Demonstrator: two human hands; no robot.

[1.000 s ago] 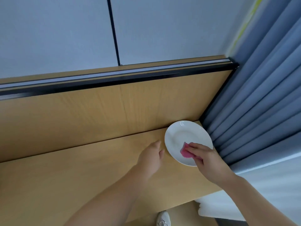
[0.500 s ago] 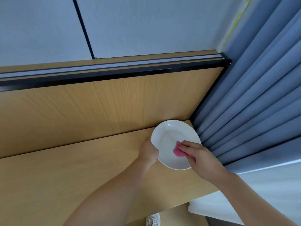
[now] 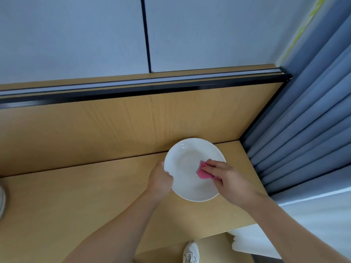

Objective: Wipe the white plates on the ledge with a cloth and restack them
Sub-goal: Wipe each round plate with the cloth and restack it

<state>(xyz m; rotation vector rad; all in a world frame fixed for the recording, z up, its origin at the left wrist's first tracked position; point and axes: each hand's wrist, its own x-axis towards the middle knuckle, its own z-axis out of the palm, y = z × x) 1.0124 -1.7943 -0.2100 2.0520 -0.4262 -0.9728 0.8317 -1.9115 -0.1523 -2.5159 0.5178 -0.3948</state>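
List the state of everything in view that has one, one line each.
left hand, grips the white plate by its left rim.
right hand, holds the pink cloth against the plate's face.
white plate, held at its rim, with the pink cloth on its face.
pink cloth, bunched under the right hand's fingers.
curtain, drawn, hanging in folds beside the ledge.

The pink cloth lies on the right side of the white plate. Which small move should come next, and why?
Probably sweep the pink cloth leftward over the centre of the white plate: the right hand holds it near the right rim, while the left hand grips the left rim.
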